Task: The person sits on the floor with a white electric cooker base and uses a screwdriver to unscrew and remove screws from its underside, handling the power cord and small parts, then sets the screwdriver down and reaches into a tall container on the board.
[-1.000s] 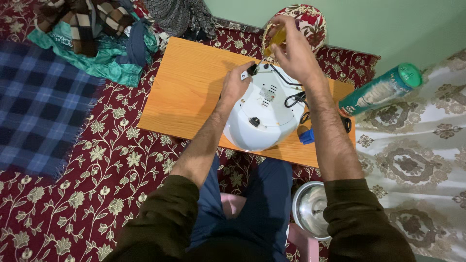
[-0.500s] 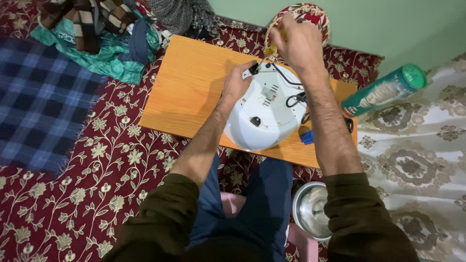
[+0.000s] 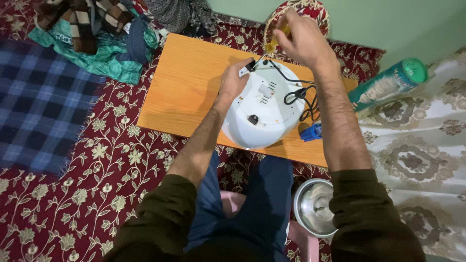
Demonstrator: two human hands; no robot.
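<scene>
My left hand (image 3: 233,82) grips the white appliance's (image 3: 264,109) rim on the table (image 3: 189,92); my right hand (image 3: 301,39) holds a yellow screwdriver (image 3: 273,42) just above its far edge.

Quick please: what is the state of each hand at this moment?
Left hand: closed on the rim of the white round appliance.
Right hand: closed on a yellow-handled screwdriver.

My left hand (image 3: 233,83) rests palm-down, fingers curled. My right hand (image 3: 302,40) is raised, fingers pinched closed.
</scene>
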